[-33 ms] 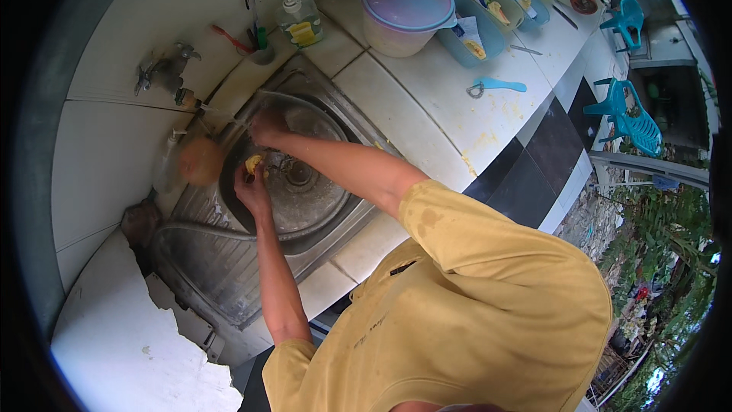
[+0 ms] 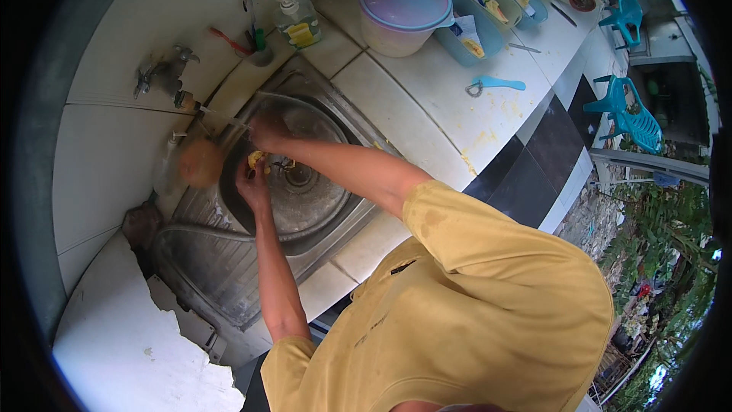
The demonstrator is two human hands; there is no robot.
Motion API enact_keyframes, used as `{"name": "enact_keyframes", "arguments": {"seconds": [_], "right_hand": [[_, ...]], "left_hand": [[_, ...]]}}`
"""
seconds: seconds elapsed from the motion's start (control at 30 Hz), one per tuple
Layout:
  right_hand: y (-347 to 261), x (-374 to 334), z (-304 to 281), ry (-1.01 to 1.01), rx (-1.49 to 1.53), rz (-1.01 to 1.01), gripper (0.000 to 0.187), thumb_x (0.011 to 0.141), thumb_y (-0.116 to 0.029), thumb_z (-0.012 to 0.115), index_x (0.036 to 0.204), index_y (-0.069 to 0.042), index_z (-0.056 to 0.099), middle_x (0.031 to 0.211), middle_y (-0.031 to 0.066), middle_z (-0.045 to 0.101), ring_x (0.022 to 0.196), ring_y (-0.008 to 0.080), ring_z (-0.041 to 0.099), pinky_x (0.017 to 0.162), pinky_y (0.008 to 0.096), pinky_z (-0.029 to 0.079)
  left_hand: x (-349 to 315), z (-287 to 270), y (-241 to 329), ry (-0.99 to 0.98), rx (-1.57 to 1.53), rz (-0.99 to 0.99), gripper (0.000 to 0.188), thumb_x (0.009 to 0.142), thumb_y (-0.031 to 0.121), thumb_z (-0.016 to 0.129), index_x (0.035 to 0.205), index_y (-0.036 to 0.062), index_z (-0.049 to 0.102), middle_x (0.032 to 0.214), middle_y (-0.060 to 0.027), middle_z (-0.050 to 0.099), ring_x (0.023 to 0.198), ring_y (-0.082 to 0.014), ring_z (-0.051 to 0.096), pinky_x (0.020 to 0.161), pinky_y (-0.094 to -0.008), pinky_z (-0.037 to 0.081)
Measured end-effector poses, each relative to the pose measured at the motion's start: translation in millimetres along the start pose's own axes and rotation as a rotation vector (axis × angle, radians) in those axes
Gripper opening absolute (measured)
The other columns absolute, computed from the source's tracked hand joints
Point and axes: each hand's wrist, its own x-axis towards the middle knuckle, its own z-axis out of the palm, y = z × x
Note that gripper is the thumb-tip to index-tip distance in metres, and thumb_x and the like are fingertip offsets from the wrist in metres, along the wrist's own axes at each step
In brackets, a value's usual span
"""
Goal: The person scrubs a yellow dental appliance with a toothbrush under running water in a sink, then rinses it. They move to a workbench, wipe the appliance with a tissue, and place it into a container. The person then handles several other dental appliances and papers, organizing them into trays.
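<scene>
My left hand (image 2: 253,185) is over the round steel sink basin (image 2: 316,210), its fingers closed on a small yellow lump (image 2: 255,159) whose kind I cannot make out. Just beyond it, my right hand (image 2: 268,133) is at the stream of water (image 2: 227,117) from the tap (image 2: 185,100). The right fingers are blurred and mostly hidden, so I cannot tell whether they hold anything. Dark bits (image 2: 285,163) show beside the left hand, near the drain (image 2: 300,175).
Left of the basin stand an orange round thing (image 2: 201,162) and a clear pump bottle (image 2: 168,164). Behind are a soap bottle (image 2: 299,24) and a brush cup (image 2: 261,55). The tiled counter holds a lidded tub (image 2: 398,19), blue containers (image 2: 474,37) and a blue-handled tool (image 2: 499,84).
My left hand has shifted slightly up and to the right with the yellow lump, closer to my right hand. The right hand has barely moved.
</scene>
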Motion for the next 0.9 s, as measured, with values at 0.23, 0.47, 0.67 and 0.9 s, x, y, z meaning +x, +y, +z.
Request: {"name": "enact_keyframes", "arguments": {"seconds": [0.23,0.47,0.67,0.9], "right_hand": [[21.4,-40.7,-30.9,-0.090,0.354,0.160,0.028,0.091,-0.020,0.058,0.111,-0.002,0.065,0.090,0.0179,0.070,0.073,0.0259,0.069,0.061,0.0405,0.055],[50.0,-38.9,-20.8,-0.060,0.405,0.507,0.037,0.090,-0.029,0.063,0.104,0.005,0.066,0.086,0.0172,0.069,0.071,0.0247,0.068,0.053,0.0376,0.056],[13.9,-43.3,-25.6,-0.123,0.583,0.437,0.043,0.088,-0.038,0.068,0.109,0.000,0.066,0.093,0.0123,0.069,0.073,0.0205,0.066,0.053,0.0329,0.052],[22.7,-33.3,-20.1,-0.220,0.882,0.458,0.039,0.094,-0.044,0.059,0.113,-0.010,0.063,0.095,0.0053,0.067,0.076,0.0150,0.065,0.064,0.0309,0.056]], "left_hand": [[35.9,47.3,1.5,-0.273,-0.357,-0.176,0.038,0.105,0.032,0.042,0.122,0.0026,0.060,0.105,-0.0050,0.063,0.082,-0.0124,0.058,0.065,-0.0288,0.047],[46.0,89.6,-6.2,-0.250,-0.426,-0.425,0.033,0.102,0.027,0.046,0.118,0.0035,0.062,0.094,-0.0041,0.064,0.079,-0.0125,0.058,0.063,-0.0292,0.046],[41.7,65.4,-45.1,-0.067,-0.193,-0.175,0.030,0.098,0.019,0.051,0.112,-0.0023,0.067,0.093,-0.0084,0.069,0.075,-0.0167,0.063,0.067,-0.0355,0.050],[13.1,38.8,29.9,0.074,-0.394,-0.369,0.047,0.099,0.020,0.046,0.141,-0.0008,0.044,0.116,-0.0130,0.065,0.099,-0.0213,0.062,0.082,-0.0354,0.049]]}}
